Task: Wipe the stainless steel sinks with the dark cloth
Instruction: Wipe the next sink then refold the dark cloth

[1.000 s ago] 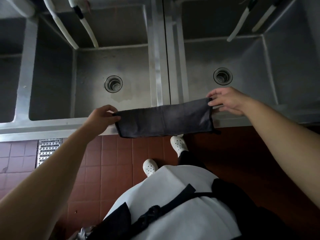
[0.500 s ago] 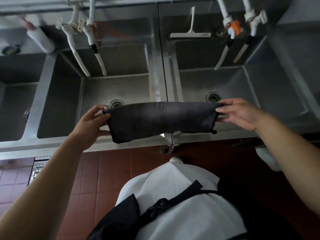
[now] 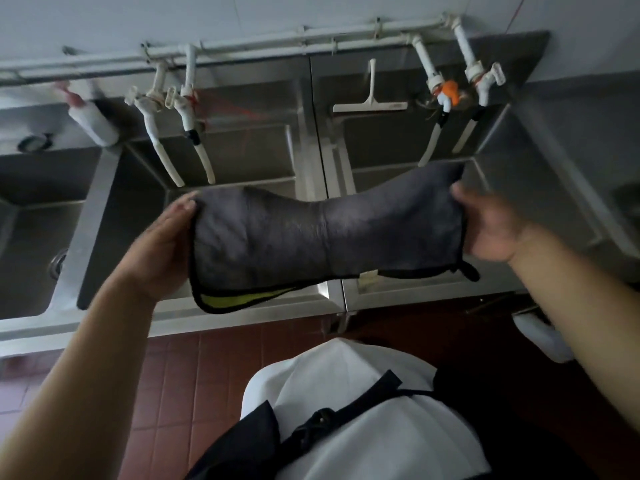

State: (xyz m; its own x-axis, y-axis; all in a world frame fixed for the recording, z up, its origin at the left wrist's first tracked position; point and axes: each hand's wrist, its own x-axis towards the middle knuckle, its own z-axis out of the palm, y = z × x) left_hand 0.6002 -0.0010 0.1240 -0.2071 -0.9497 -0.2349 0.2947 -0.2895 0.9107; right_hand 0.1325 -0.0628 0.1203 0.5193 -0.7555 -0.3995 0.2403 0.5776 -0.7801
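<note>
Since the earlier frames both hands have lifted the dark grey cloth with black edging (image 3: 318, 237) from the front rim of the sinks to a raised position in mid-air, and the view now takes in the wall pipes and taps. Left hand (image 3: 162, 251) holds the cloth's left end, its grip closed on the fabric with the thumb over the top edge; right hand (image 3: 491, 230) grips the right end in like manner, fingers behind the cloth. Cloth is stretched between the two hands, folded double, sagging slightly at the centre, with a yellow-green inner layer showing at the lower left edge. It hangs in front of the stainless steel sinks (image 3: 242, 157), touching none of them, above the divider between the two middle basins. White plastic taps (image 3: 194, 133) hang over the left-centre basin; a second pair of white taps, one with an orange fitting (image 3: 450, 91), hangs over the right-centre basin. White squeegee (image 3: 370, 102) rests against the back panel between these. White bottle (image 3: 93, 123) lies at far left on the rim surface. Red-brown tiled floor (image 3: 194, 368) lies below; the person wears a white garment with a dark apron (image 3: 346, 427).
</note>
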